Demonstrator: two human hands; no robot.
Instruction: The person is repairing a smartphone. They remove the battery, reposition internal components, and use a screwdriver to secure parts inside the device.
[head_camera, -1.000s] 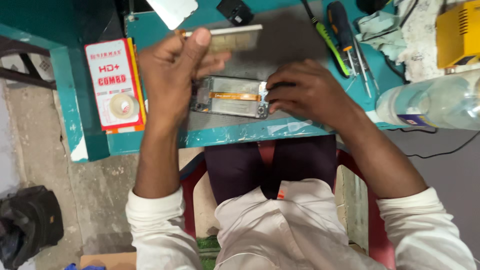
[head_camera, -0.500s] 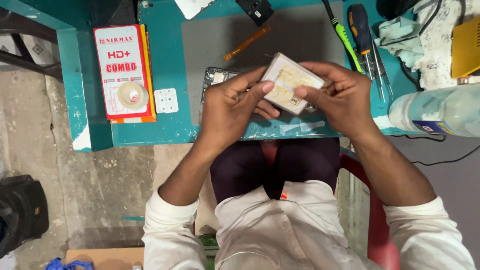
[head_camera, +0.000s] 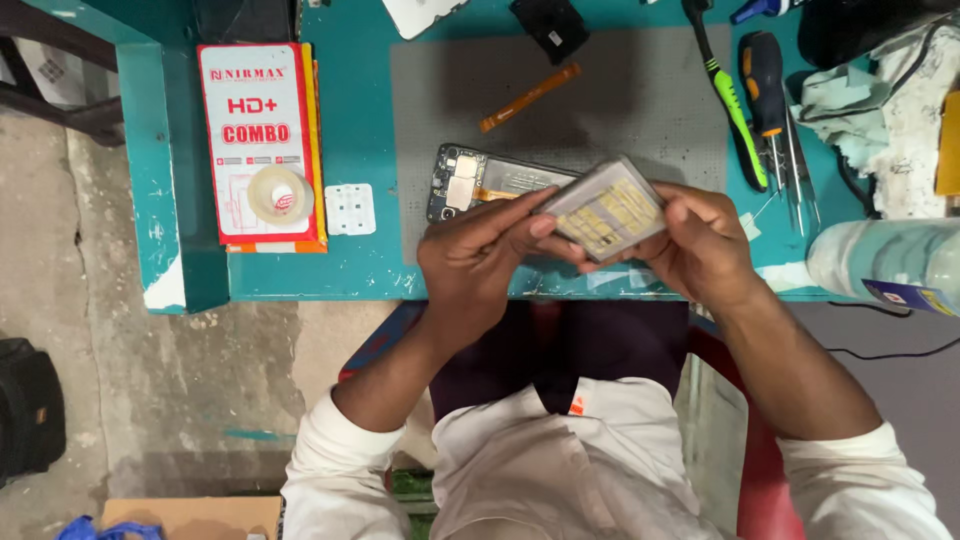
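Both my hands hold a flat rectangular phone battery (head_camera: 608, 210) with a silvery edge and a yellowish face, tilted above the table's near edge. My left hand (head_camera: 478, 262) pinches its left end with thumb and fingers. My right hand (head_camera: 702, 245) grips its right end. Just behind the battery an opened phone body (head_camera: 480, 182) lies on a grey work mat (head_camera: 600, 90), its circuit board and inner frame showing. An orange flex strip (head_camera: 530, 97) lies on the mat further back.
On the teal table (head_camera: 360, 100) a red-and-white box (head_camera: 258, 110) with a tape roll (head_camera: 279, 195) lies at left, beside a small white part (head_camera: 350, 209). Screwdrivers (head_camera: 735, 95), tweezers (head_camera: 795, 175), a cloth (head_camera: 880, 110) and a plastic bottle (head_camera: 885, 262) sit at right.
The battery, held flat at the back of the mat a second ago, came toward me into both hands. My right hand left the phone body, which now lies uncovered.
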